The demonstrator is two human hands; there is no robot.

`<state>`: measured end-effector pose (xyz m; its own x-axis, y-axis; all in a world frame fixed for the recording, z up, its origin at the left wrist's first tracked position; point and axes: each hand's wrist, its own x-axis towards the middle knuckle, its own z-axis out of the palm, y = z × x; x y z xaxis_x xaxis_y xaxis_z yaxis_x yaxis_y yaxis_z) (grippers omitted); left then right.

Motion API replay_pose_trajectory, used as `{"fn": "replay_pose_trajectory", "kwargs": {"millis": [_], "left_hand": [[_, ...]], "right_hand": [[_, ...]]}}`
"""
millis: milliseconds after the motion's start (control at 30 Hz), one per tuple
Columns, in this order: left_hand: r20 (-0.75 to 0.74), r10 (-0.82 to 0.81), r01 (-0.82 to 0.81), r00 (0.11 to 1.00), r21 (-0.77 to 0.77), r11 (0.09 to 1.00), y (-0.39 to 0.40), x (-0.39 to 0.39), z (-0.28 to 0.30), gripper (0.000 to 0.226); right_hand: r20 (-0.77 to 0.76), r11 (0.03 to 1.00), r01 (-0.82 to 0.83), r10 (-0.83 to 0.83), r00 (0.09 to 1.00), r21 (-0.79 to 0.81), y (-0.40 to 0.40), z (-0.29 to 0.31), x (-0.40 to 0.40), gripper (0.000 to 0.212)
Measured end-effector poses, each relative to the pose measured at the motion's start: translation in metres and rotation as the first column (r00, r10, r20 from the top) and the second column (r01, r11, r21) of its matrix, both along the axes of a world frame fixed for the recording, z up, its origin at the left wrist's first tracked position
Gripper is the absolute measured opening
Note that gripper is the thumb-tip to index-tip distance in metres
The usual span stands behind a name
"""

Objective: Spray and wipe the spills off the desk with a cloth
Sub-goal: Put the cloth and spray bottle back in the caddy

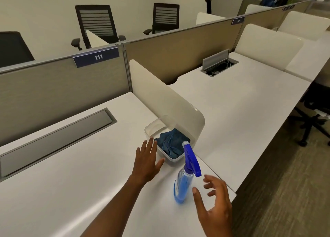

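Left hand spread flat, empty, beside clear tub holding blue cloth. Right hand open, fingers curled near spray bottle, seemingly not touching.

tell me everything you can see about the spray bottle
The spray bottle stands upright on the white desk, near its front edge, just in front of the clear tub holding a blue cloth. Its body looks like clear plastic with blue liquid; the trigger head is solid blue. The right hand is open beside it, not gripping it.
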<state>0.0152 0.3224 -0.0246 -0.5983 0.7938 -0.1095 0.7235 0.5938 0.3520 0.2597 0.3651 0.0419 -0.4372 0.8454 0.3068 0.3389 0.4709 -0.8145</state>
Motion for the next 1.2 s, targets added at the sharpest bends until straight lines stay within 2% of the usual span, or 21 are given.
{"fn": "replay_pose_trajectory", "kwargs": {"millis": [33, 100, 167, 300, 400, 467, 600, 700, 800, 1033, 1200], "left_hand": [[0.004, 0.000, 0.000, 1.000, -0.008, 1.000, 0.002, 0.001, -0.001, 0.084], [0.007, 0.003, -0.003, 1.000, -0.019, 1.000, 0.004, 0.003, -0.005, 0.084], [0.017, 0.011, -0.011, 1.000, -0.014, 1.000, 0.006, 0.005, -0.008, 0.085], [0.048, 0.029, -0.029, 0.998, -0.001, 1.000, 0.007, 0.007, -0.014, 0.085], [0.052, 0.024, -0.024, 0.998, 0.013, 1.000, 0.004, 0.006, -0.017, 0.083], [0.048, 0.019, -0.020, 0.999, 0.018, 1.000, 0.003, 0.005, -0.018, 0.082], [0.054, 0.018, -0.021, 0.998, 0.045, 0.999, 0.003, 0.004, -0.020, 0.078], [0.080, 0.024, -0.030, 0.997, 0.072, 0.997, 0.004, 0.006, -0.020, 0.075], [0.116, 0.030, -0.041, 0.993, 0.095, 0.995, 0.004, 0.006, -0.019, 0.075], [0.175, 0.065, -0.080, 0.983, 0.084, 0.993, 0.006, 0.009, -0.014, 0.078], [0.155, 0.067, -0.079, 0.986, 0.073, 0.994, 0.006, 0.011, -0.011, 0.079]], "right_hand": [[0.026, 0.994, -0.020, 0.023, 0.999, -0.110, 0.007, 0.003, -0.002, 0.055], [0.054, 0.952, -0.124, 0.145, 0.988, -0.280, 0.019, 0.009, -0.010, 0.056], [0.086, 0.920, -0.209, 0.250, 0.964, -0.332, 0.026, 0.013, -0.019, 0.049], [0.095, 0.892, -0.287, 0.339, 0.936, -0.350, 0.035, 0.017, -0.032, 0.044], [0.096, 0.888, -0.316, 0.366, 0.926, -0.334, 0.044, 0.025, -0.038, 0.049], [0.067, 0.900, -0.321, 0.355, 0.933, -0.294, 0.051, 0.038, -0.043, 0.045], [-0.078, 0.935, -0.320, 0.312, 0.947, -0.152, 0.068, 0.079, -0.060, 0.037], [-0.158, 0.946, -0.316, 0.301, 0.941, -0.079, 0.081, 0.109, -0.087, 0.048], [-0.188, 0.958, -0.287, 0.281, 0.941, -0.006, 0.094, 0.121, -0.126, 0.046], [-0.173, 0.974, -0.225, 0.216, 0.961, -0.034, 0.121, 0.078, -0.202, 0.048], [-0.165, 0.984, -0.178, 0.171, 0.971, -0.024, 0.128, 0.049, -0.240, 0.049]]}}
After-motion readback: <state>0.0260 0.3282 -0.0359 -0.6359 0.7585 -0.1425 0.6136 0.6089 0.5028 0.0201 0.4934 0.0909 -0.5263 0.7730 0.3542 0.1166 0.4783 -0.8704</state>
